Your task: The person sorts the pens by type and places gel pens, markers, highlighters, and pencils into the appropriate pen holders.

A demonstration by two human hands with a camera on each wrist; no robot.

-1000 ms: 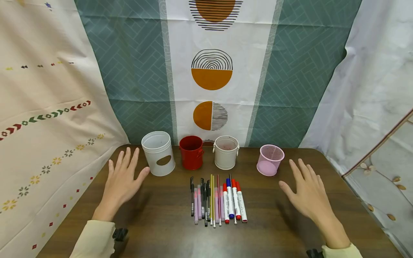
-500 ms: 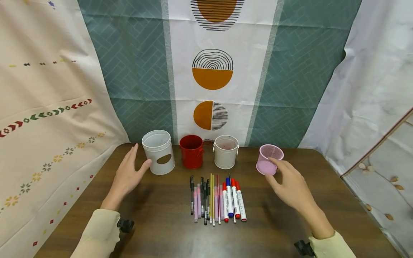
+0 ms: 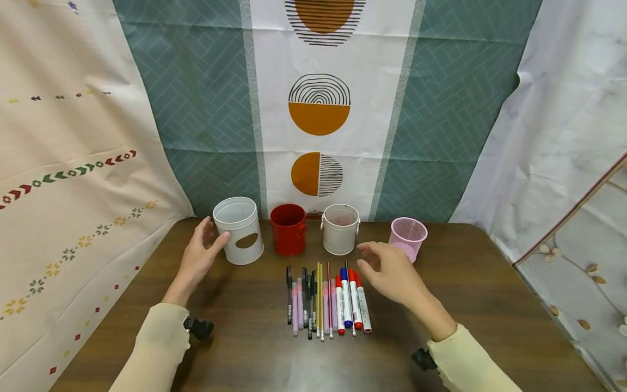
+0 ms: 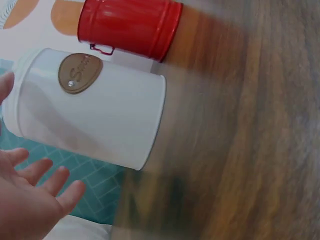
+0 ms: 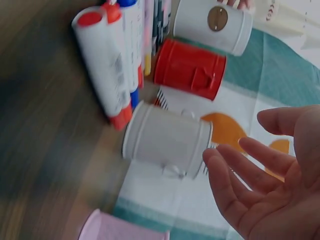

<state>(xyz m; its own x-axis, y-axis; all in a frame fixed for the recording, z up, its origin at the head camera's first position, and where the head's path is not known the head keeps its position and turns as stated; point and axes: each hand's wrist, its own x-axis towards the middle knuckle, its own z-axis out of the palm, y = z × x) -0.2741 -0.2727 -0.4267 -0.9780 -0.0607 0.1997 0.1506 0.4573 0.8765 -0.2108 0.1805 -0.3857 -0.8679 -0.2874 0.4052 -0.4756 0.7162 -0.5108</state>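
My left hand [image 3: 196, 258] is beside the tall white metal pot [image 3: 246, 253], fingers loosely bent and thumb spread. In the left wrist view the fingers [image 4: 35, 170] stand near the pot's side, and no clear contact shows. The pot bears a brown oval tag [image 4: 80, 73]. My right hand [image 3: 392, 275] hovers above the table, right of the markers [image 3: 363, 307], partly covering the pink mesh pen holder [image 3: 409, 231]. Its fingers are relaxed and hold nothing. The small cream bucket [image 5: 165, 140] lies just beyond its fingertips in the right wrist view.
A red bucket [image 3: 288, 237] stands between the white pot and the cream bucket. Pens, gold pencils [image 3: 319, 299] and markers lie side by side mid-table. Patterned cloth [image 3: 206, 109] hangs behind the wooden table [image 3: 274, 365].
My right hand has moved left, from right of the pink holder to beside the markers, its fingers bending more. My left hand has turned and come closer to the white pot.
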